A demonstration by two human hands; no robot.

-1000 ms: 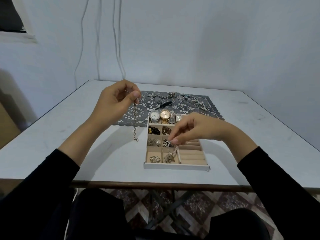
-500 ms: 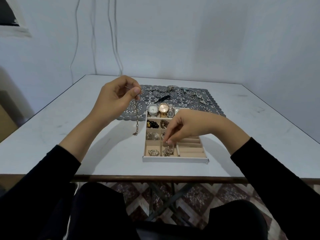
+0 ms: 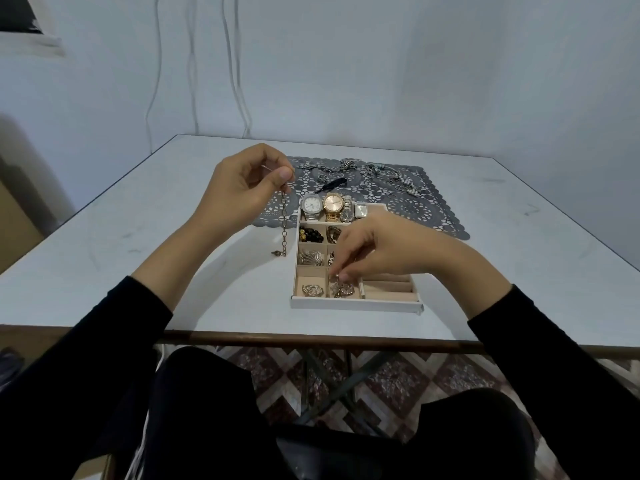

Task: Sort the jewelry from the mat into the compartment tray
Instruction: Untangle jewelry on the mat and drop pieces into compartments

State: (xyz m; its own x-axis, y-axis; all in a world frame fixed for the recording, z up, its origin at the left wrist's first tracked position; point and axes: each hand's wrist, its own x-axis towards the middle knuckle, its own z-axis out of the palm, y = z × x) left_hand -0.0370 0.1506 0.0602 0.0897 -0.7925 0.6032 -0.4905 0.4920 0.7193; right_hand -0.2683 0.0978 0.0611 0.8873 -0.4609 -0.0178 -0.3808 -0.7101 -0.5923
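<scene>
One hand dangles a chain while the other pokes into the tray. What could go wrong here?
The chain pinched by the left hand hangs close beside the left wall of the tray, so a swing might snag it there. The right hand reaches into a near compartment already holding small pieces; they could tangle or get knocked into the neighbouring one.

Bare table (image 3: 138, 237) at the tray's (image 3: 356, 303) 9 and 3 o'clock: pass there. The chain (image 3: 284, 223) dangling from your left hand (image 3: 239, 188) blocks its 10 o'clock corner. Your right hand (image 3: 377, 251), pinching a trinket (image 3: 337, 276), covers the tray's middle. The mat (image 3: 415, 206) at 12 is strewn with jewelry.
</scene>
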